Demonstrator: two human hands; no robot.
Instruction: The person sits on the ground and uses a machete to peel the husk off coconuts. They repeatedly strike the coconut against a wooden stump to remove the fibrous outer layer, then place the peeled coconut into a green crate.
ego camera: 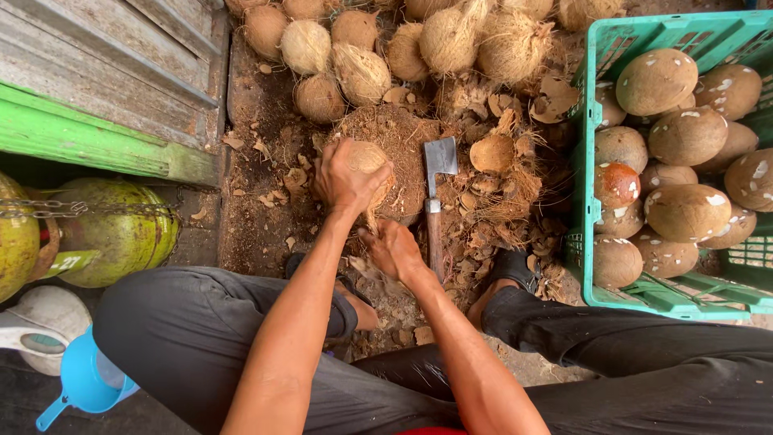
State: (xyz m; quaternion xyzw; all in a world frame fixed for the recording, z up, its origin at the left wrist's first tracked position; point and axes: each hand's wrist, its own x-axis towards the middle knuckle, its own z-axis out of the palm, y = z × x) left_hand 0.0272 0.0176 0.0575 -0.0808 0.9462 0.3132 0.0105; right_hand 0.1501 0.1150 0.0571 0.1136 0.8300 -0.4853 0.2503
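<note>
A green plastic crate (592,201) occupies the right side of the head view and holds a load of husked brown coconuts (686,135), several with pale patches where the shell skin has been shaved. To the left, a grey wooden plank structure with a green painted edge (97,137) runs diagonally, and below it stand round green gas cylinders (121,234) secured by a chain. Along the top of the view lies a row of fibrous, unhusked-looking coconuts (362,72) on the ground. The person's legs, in dark trousers (185,338), frame the working area, with feet in dark sandals (511,270) placed on either side of it. At centre sits a low chopping block (403,133) covered in brown husk fibre, surrounded by loose husk scraps (499,201). A cleaver (439,185) with a rectangular steel blade and wooden handle lies on the block's right edge, blade pointing away from the person, just beside both hands and touched by neither. A blue plastic funnel (80,379) lies at lower left. The left hand (345,181) is cupped over a partly husked coconut (370,159) resting on the block, fingers wrapped around its near side and pressing it down. The right hand (393,250), just below it, pinches a strip of husk fibre (374,216) hanging from the coconut, fingers closed on the strip.
</note>
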